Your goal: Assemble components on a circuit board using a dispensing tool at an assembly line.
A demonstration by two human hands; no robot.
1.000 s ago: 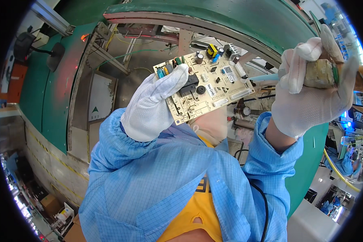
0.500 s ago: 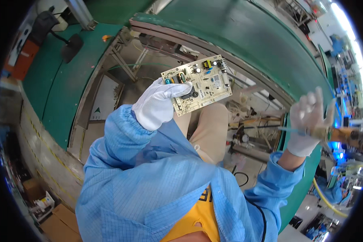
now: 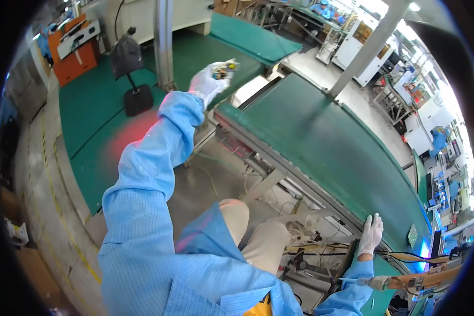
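My left arm reaches out to the far left, and the white-gloved left hand point(image 3: 208, 85) is closed on a circuit board point(image 3: 226, 70). The board is tipped nearly edge-on, so only some of its parts show. It is above the corner between the green-topped bench point(image 3: 195, 52) and the green belt point(image 3: 321, 145). On the right, my gloved right hand point(image 3: 371, 236) lies flat on the belt's near edge, fingers stretched out, with nothing in it.
A small green board point(image 3: 412, 235) lies at the belt's right end. A brown arm with a pale nozzle point(image 3: 379, 283) juts in near my right forearm. A black stand point(image 3: 138, 100) and a metal post point(image 3: 164, 42) rise at the left. Cables point(image 3: 300, 231) hang under the belt.
My left hand has carried the circuit board from above my lap out to the far left. My right hand has come down onto the belt's edge. The view has swung upward.
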